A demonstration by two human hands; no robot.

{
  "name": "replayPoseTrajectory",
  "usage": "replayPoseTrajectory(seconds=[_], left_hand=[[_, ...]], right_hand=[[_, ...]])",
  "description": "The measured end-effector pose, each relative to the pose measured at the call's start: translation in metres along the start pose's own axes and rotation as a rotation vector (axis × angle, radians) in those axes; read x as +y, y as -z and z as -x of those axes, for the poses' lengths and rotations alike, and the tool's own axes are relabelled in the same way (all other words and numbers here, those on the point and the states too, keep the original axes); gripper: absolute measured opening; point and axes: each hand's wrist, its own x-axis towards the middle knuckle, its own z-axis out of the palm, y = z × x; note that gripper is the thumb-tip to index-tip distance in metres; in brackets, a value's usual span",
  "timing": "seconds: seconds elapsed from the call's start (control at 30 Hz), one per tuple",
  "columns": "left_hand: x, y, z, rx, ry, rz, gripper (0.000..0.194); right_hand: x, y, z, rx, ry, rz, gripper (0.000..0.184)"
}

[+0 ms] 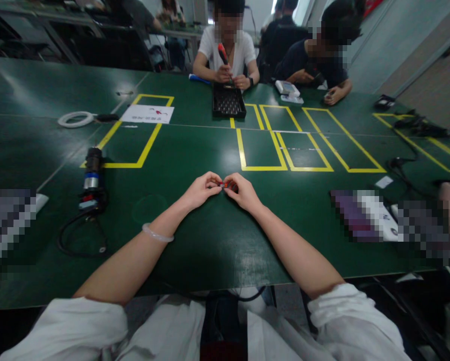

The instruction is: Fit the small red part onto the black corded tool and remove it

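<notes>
My left hand (204, 189) and my right hand (243, 191) meet above the green table, fingertips almost touching. Between them is a small red and dark piece (223, 185), too small to make out its kind. Thumb and fingers of the left hand pinch its left end. The right hand's fingers curl round its other side, where a bit of orange and dark shows. Most of the piece is hidden by the fingers. On my left wrist sits a pale bangle (157, 233).
A black cylindrical device (92, 175) with a cable stands left. A white sheet (148, 114) and cable coil (75, 119) lie beyond it. Across the table, a person holds a red-handled screwdriver (222, 53) over a black tray (229, 114). Another person sits beside them. Dark cables (416, 125) lie right.
</notes>
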Motion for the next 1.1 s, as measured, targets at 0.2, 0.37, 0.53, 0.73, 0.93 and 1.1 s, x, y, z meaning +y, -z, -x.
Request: replayPoseTrajectory(seconds=[0.2, 0.37, 0.53, 0.73, 0.93, 1.1], left_hand=[[-0.003, 0.0, -0.001, 0.011, -0.001, 0.002, 0.034], [0.0, -0.001, 0.0, 0.022, 0.04, 0.047, 0.036], [0.003, 0.0, 0.0, 0.032, 0.079, 0.043, 0.038], [0.019, 0.02, 0.006, 0.005, 0.098, -0.174, 0.047], [0.033, 0.073, 0.04, 0.008, 0.093, -0.602, 0.059], [0.027, 0.136, 0.086, 0.203, 0.153, -1.197, 0.063]], right_hand=[[-0.001, 0.001, 0.001, 0.007, 0.005, 0.033, 0.013], [0.001, 0.0, 0.0, 0.037, -0.015, -0.037, 0.012], [0.005, 0.0, -0.002, 0.045, -0.116, -0.144, 0.018], [0.005, 0.001, -0.004, 0.034, -0.207, -0.246, 0.024], [0.001, 0.003, -0.004, -0.01, -0.221, -0.259, 0.024], [0.001, 0.003, -0.004, -0.004, -0.199, -0.243, 0.023]])
